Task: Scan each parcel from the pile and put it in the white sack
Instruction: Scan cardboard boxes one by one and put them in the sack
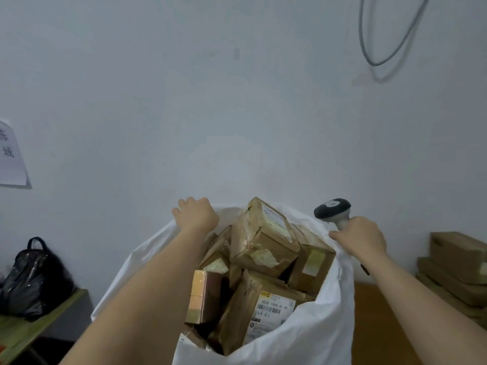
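While the left hand (196,214) grips the far rim of the white sack (311,335), the right hand (361,239) clasps a barcode scanner (332,210) and pinches the near rim (taped cardboard parcels (263,238) fill it); apparently settling the load, with another parcel due next.

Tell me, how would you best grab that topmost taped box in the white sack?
Grip the topmost taped box across its raised far end, coming from above. It lies tilted on the other parcels, its upper end sticking above the sack rim, so both side faces look free there.
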